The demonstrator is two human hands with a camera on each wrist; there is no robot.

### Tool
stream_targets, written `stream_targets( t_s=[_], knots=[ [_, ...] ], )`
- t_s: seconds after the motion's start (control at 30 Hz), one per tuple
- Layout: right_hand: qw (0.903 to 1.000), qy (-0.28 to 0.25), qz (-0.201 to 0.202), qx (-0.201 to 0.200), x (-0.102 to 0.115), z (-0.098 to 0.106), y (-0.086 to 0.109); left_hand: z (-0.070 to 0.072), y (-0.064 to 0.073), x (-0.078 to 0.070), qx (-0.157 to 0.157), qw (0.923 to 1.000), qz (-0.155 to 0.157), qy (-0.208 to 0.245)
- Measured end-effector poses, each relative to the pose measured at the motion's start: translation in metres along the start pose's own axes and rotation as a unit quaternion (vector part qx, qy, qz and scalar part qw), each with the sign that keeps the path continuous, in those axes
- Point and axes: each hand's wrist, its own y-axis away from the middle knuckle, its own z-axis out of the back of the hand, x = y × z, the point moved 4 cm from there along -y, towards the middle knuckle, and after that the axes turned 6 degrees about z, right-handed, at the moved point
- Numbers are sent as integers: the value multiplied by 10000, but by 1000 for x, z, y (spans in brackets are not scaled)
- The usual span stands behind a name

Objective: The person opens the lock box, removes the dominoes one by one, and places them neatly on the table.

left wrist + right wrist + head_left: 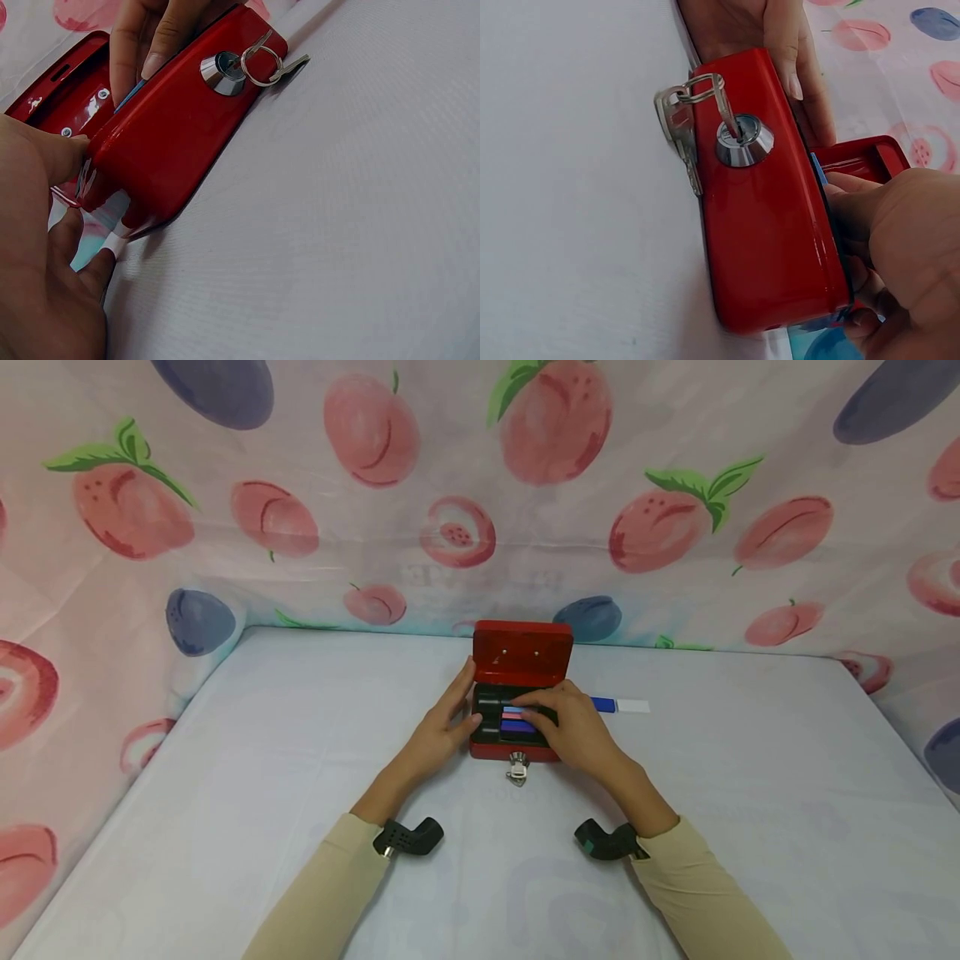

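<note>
A red metal cash box (pixel 515 752) stands with its lid (pixel 522 652) raised and a black tray (pixel 487 703) inside. Several narrow coloured strips, light blue, pink and dark blue (pixel 517 726), lie in the tray. My left hand (pixel 441 731) holds the box's left side, thumb over the rim and fingers along the outer wall. Over the tray, my right hand (pixel 581 727) pinches a light-blue strip (pixel 514 709) between thumb and index finger; its blue edge also shows at the thumb in the left wrist view. A key on a ring (pixel 679 124) hangs from the front lock (pixel 744 141).
A blue-and-white strip (pixel 632 706) lies on the white-covered table (pixel 750 793) just right of the box. Behind the table hangs a fruit-print cloth (pixel 540 535), close to the raised lid. Both wrists wear black camera mounts (pixel 411 837).
</note>
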Motion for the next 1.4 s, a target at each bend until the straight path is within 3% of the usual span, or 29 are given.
stream_targets(
  t_s=[0.83, 1.1, 1.33, 1.4],
  knots=[
    [9979, -284, 444, -364, 2, 12, 0, 0, 0, -1, -6, 9999, 147, 45],
    [9968, -338, 569, -457, 5, 20, 1, -4, -9, 32, -155, 9998, 3, -96],
    [9959, -326, 597, -596, 5, 33, 4, -4, -9, 35, -139, 9999, -82, 49],
    [9956, -283, 619, -642, 5, 38, 6, -3, -7, 30, -139, 9998, -89, 65]
  ],
)
